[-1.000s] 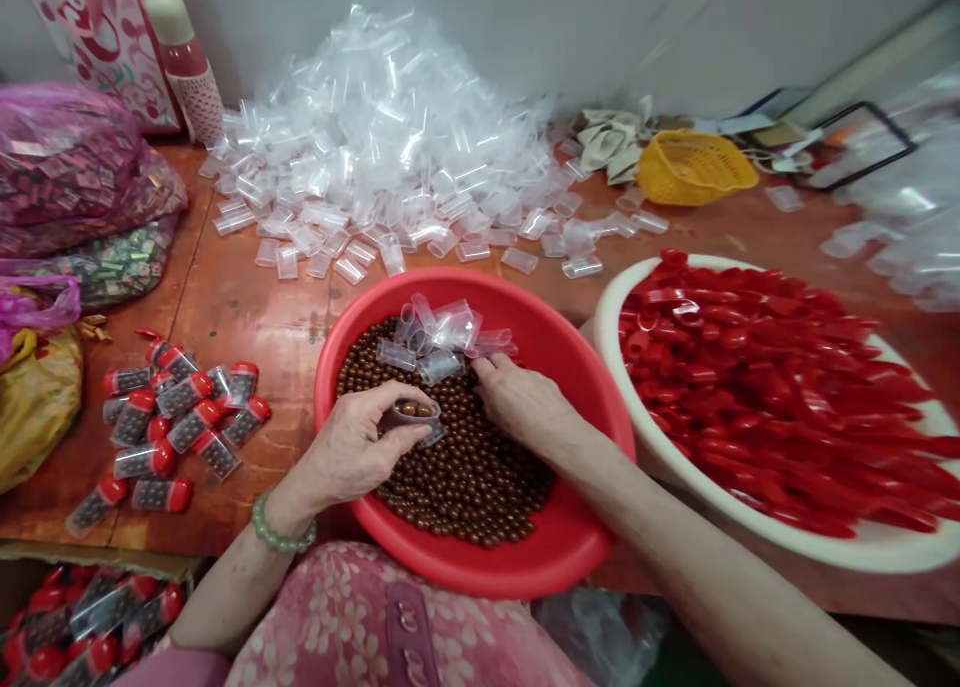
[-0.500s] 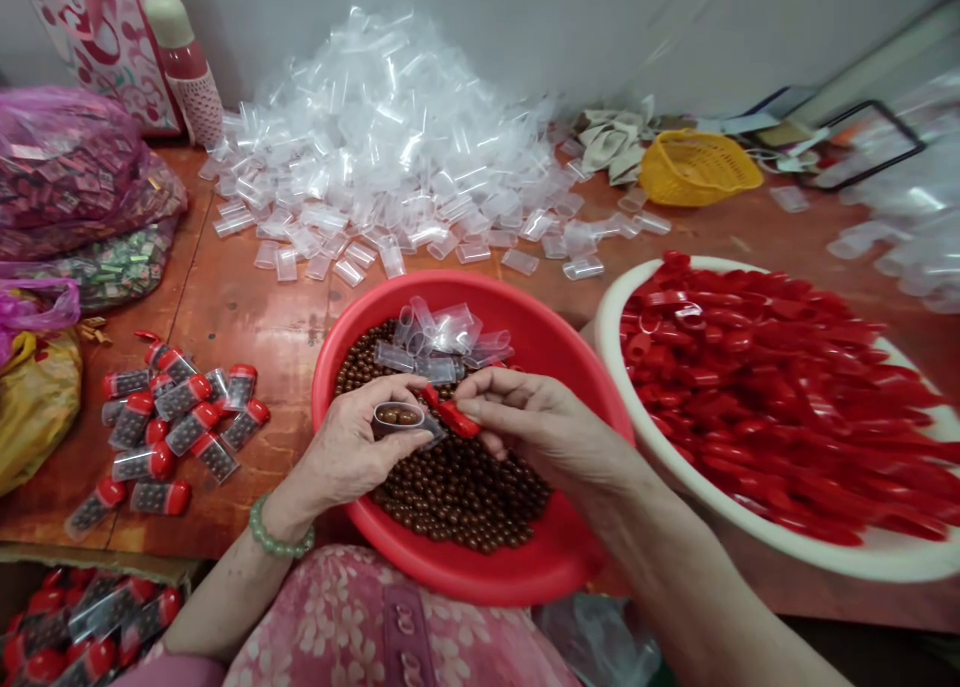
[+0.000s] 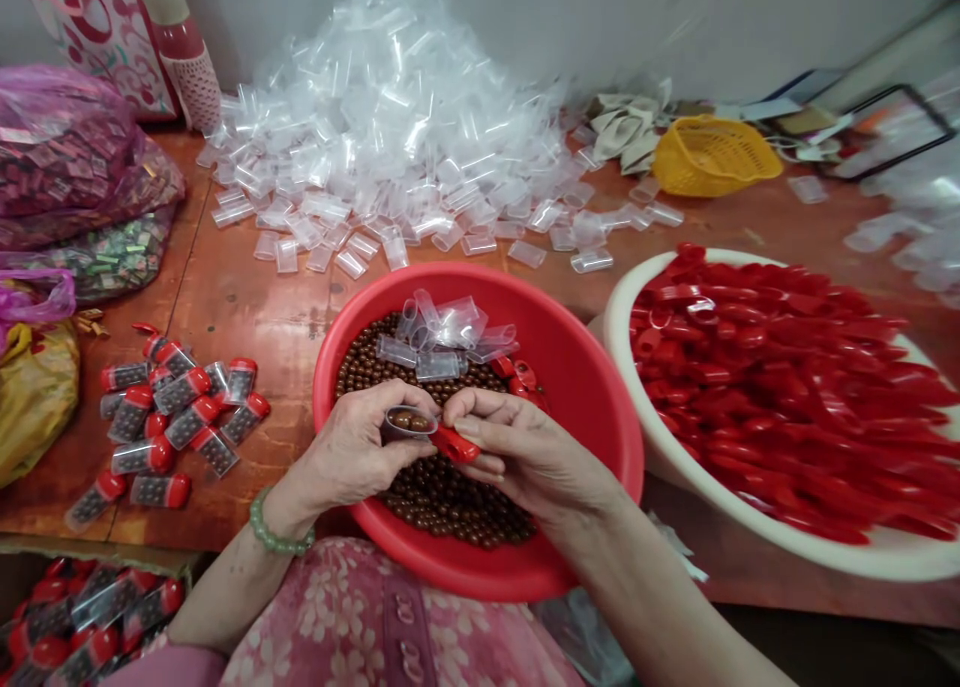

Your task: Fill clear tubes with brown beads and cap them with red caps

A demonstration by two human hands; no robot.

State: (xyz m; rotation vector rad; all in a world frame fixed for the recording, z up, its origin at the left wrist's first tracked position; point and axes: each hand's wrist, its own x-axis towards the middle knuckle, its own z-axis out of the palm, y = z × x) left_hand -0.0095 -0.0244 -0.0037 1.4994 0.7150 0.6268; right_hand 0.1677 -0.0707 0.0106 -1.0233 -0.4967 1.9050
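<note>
Over a red basin (image 3: pixel 600 407), my left hand (image 3: pixel 360 442) grips a clear plastic tube (image 3: pixel 411 423) with brown beads showing in its open oval end. My right hand (image 3: pixel 525 447) pinches a red plastic cap (image 3: pixel 456 445) close beside the tube's rim; whether they touch I cannot tell. Below both hands lie many loose brown beads (image 3: pixel 465 507). Several empty clear tubes (image 3: pixel 442 339) rest on the beads at the back of the basin, with a few more red caps (image 3: pixel 523 375) near them.
A white basin (image 3: pixel 622 367) heaped with red caps stands at right. Clear tubes (image 3: pixel 390 137) form a large pile at the back. Capped bead-filled tubes (image 3: pixel 184 392) lie at left, more in a box (image 3: pixel 82 617) below. A yellow basket (image 3: pixel 712 157) and plastic bags (image 3: pixel 67 157) sit further off.
My right hand has brought the red cap closer to the tube's open end and turned it. The tube in my left hand has shifted slightly right. The view has moved a little.
</note>
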